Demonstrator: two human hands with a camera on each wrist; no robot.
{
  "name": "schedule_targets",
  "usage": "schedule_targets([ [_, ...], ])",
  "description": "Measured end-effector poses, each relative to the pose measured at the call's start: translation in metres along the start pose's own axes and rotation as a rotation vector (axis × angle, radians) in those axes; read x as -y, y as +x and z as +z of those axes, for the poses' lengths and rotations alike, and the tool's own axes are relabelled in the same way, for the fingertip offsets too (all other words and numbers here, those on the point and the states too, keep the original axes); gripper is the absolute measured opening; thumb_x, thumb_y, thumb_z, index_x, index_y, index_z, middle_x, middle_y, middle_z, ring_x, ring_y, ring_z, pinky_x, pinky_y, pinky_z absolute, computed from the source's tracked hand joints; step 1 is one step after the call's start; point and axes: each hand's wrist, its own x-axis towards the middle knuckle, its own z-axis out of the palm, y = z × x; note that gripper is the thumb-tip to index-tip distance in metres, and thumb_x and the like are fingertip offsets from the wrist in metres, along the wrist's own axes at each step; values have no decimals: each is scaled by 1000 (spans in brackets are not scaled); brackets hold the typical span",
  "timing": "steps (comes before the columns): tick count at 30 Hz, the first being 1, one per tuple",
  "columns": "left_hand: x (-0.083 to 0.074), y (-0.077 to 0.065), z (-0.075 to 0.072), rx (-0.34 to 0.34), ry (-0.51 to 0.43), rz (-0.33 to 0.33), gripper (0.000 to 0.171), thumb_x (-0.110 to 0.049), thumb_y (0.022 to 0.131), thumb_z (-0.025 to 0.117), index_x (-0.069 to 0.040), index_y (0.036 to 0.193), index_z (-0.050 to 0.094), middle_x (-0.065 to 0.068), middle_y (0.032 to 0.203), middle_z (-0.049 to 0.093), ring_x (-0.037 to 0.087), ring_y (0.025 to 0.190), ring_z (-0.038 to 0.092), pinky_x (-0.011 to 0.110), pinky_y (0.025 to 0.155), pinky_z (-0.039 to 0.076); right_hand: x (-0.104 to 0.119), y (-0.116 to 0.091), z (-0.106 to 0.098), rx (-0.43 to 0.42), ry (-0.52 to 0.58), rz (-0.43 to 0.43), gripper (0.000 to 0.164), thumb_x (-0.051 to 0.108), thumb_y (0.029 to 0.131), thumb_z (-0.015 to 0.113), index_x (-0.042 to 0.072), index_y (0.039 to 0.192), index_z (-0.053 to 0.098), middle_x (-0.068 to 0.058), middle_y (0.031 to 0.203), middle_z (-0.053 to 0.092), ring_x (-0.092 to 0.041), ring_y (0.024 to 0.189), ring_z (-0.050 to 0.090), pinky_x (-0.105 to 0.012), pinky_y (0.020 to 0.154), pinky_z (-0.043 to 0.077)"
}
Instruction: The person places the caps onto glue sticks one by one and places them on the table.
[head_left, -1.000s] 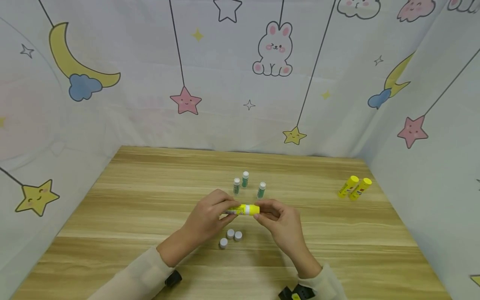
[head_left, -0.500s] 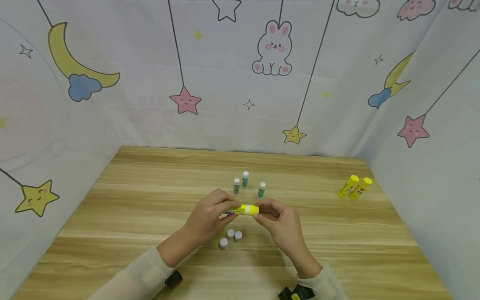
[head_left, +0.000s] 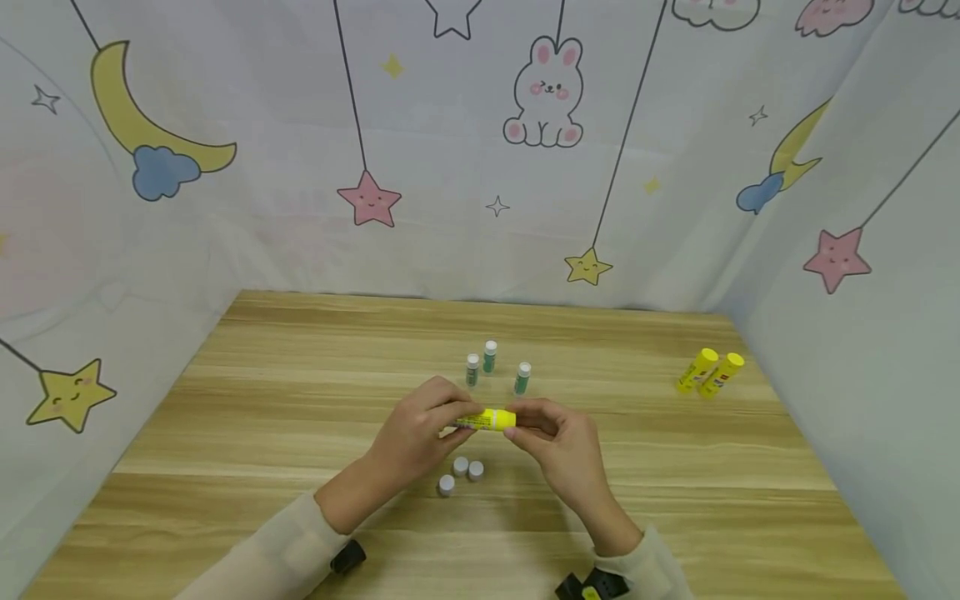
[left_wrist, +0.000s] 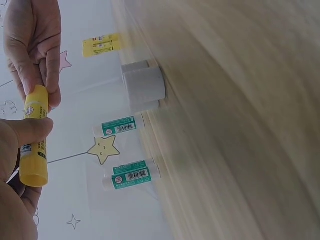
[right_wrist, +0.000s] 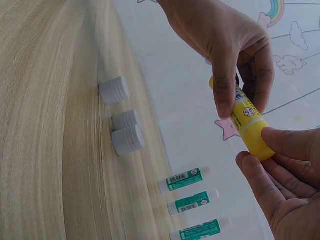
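Note:
A yellow glue stick (head_left: pixel 478 419) is held level above the table in the head view. My left hand (head_left: pixel 422 425) grips its barrel between thumb and fingers. With thumb and fingertips, my right hand (head_left: pixel 564 442) pinches the yellow cap (right_wrist: pixel 259 141) at the other end. Only a thin pale line shows between cap and barrel. Below the hands, three white caps (head_left: pixel 461 467) sit close together on the table. Beyond the hands stand three small green-labelled tubes (head_left: pixel 522 379) with white ends, seen also in both wrist views.
Two more yellow glue sticks (head_left: pixel 697 372) stand side by side at the right of the wooden table (head_left: pixel 300 350). A white printed curtain (head_left: pixel 450 267) hangs along the table's back and sides.
The white band between the glue stick's cap and barrel has narrowed to a thin line. The cap and right hand have shifted slightly left, while the left hand stays nearly still.

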Motion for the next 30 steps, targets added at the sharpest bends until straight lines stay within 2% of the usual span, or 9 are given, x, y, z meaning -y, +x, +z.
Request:
schedule_targets([
  [22, -4, 2, 0, -26, 3, 11, 30, -2, 69, 94, -8, 95, 79, -2, 94, 69, 12, 89, 63, 18, 77, 56, 0, -2, 2, -36, -25, 0, 23, 2, 84, 81, 8, 106, 77, -5, 110, 75, -20, 95, 74, -27, 79, 62],
  [30, -6, 4, -1, -28, 53, 54, 26, -3, 69, 93, -8, 91, 80, -3, 90, 69, 11, 83, 62, 15, 72, 55, 2, -3, 3, -68, -39, 25, 21, 2, 82, 82, 8, 102, 78, -5, 104, 76, -19, 90, 74, -26, 75, 62],
])
